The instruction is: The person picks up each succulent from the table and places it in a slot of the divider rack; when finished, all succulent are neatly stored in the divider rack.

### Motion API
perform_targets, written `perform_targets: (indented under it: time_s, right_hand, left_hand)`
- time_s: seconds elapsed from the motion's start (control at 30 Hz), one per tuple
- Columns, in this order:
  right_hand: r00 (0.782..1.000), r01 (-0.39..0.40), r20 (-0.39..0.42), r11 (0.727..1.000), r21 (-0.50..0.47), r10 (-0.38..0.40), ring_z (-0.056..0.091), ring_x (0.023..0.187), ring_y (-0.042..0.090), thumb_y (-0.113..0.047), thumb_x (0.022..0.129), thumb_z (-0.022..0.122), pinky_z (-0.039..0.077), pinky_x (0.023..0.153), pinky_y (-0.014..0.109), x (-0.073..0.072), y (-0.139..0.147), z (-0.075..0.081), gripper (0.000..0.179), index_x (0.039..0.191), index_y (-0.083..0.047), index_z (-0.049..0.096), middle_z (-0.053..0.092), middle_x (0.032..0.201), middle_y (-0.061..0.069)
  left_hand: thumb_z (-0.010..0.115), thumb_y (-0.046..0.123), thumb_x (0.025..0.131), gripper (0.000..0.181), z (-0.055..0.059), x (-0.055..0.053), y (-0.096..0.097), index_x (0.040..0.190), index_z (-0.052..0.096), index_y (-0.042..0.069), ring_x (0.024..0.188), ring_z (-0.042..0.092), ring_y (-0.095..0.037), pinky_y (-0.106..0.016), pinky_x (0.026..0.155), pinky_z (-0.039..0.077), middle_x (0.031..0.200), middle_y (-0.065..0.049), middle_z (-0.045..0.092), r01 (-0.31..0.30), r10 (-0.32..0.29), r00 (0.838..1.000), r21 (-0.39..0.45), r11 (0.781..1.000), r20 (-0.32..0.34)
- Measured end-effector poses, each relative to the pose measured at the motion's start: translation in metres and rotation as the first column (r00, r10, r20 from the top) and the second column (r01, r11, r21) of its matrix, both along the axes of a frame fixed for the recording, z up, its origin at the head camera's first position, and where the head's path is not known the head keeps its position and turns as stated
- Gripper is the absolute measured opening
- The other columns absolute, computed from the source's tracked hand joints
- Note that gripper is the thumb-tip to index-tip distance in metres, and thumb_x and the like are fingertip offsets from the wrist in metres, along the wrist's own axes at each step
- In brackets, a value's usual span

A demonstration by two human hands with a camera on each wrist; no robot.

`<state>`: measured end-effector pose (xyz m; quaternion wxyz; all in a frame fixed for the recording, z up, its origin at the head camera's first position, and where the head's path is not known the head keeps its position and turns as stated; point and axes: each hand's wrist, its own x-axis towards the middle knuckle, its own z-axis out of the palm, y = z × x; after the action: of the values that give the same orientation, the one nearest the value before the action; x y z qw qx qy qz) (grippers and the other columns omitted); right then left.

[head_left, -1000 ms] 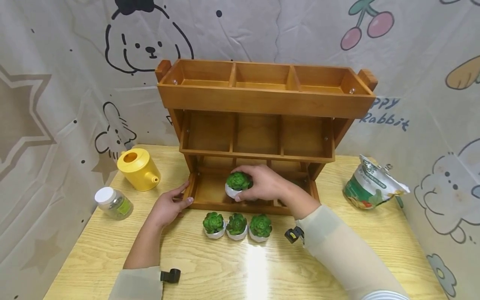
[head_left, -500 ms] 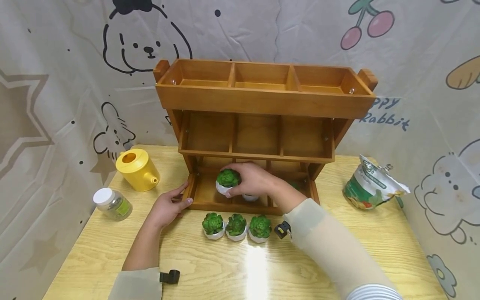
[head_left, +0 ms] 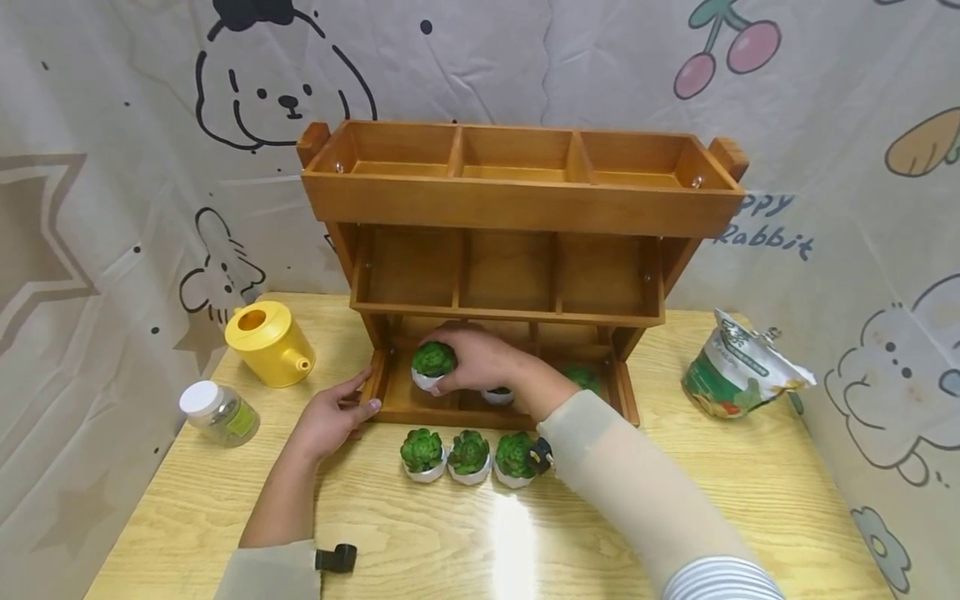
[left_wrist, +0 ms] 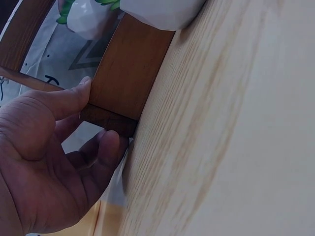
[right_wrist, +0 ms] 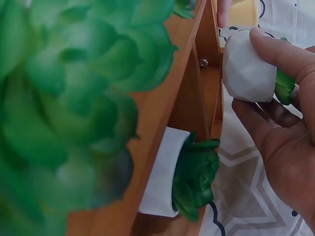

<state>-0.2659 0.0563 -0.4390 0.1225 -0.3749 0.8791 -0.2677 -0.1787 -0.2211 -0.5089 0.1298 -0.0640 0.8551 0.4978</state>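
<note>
In the head view my right hand (head_left: 480, 360) grips a potted succulent (head_left: 433, 360) over the left compartment of the bottom tier of a three-tier wooden planter shelf (head_left: 517, 204). Thumb and fingers pinch its faceted white pot (right_wrist: 248, 69), which hangs above the tier's floor. Another succulent (head_left: 497, 397) stands in the middle compartment, partly hidden by the right forearm; a third succulent (head_left: 582, 377) sits in the right one. My left hand (head_left: 327, 423) holds the bottom tier's left front corner (left_wrist: 110, 118), its thumb against the wood and fingers curled at the end.
Three potted succulents (head_left: 469, 454) stand in a row before the shelf. At left are a yellow watering can (head_left: 272, 343) and a white-lidded clear jar (head_left: 220, 414). A clipped green-and-white bag (head_left: 742, 367) stands at right. A patterned cloth (head_left: 480, 62) hangs behind.
My right hand has carried the potted succulent leftward, from the middle compartment to over the left one. My left hand keeps its place on the corner. The head view has shifted slightly.
</note>
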Motion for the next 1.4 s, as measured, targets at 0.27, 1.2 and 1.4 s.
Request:
perform_targets:
  time_s: [0.27, 1.2, 1.4]
  right_hand:
    - [1.000, -0.007, -0.007, 0.999, 0.036, 0.008, 0.058, 0.120, 0.018, -0.031, 0.080, 0.090, 0.045, 0.108, 0.039, -0.005, -0.010, -0.004, 0.068, 0.140, -0.015, 0.063, 0.065, 0.131, 0.001]
    - [0.998, -0.058, 0.031, 0.973, 0.225, 0.053, 0.062, 0.117, 0.018, -0.005, 0.078, 0.090, 0.050, 0.103, 0.035, -0.007, -0.029, -0.021, 0.059, 0.131, -0.015, 0.067, 0.068, 0.124, 0.000]
    - [0.998, -0.062, 0.043, 0.968, 0.241, 0.053, 0.061, 0.118, 0.018, -0.003, 0.081, 0.087, 0.049, 0.103, 0.034, -0.007, -0.029, -0.023, 0.057, 0.132, -0.014, 0.067, 0.068, 0.125, 0.000]
  left_hand:
    - [0.074, 0.033, 0.098, 0.068, 0.001, 0.002, 0.000, 0.159, 0.044, 0.028, 0.122, 0.054, -0.034, -0.036, 0.080, 0.060, 0.144, -0.024, 0.051, -0.010, 0.010, 1.000, 0.018, 1.000, 0.014]
    - [0.074, 0.032, 0.098, 0.068, 0.000, 0.001, 0.000, 0.159, 0.045, 0.028, 0.117, 0.054, -0.032, -0.034, 0.077, 0.060, 0.140, -0.022, 0.052, -0.007, 0.007, 1.000, 0.015, 1.000, 0.006]
    - [0.074, 0.032, 0.099, 0.067, 0.001, 0.002, 0.000, 0.159, 0.045, 0.028, 0.115, 0.055, -0.031, -0.035, 0.077, 0.060, 0.139, -0.022, 0.052, -0.001, 0.001, 1.000, 0.018, 1.000, -0.004]
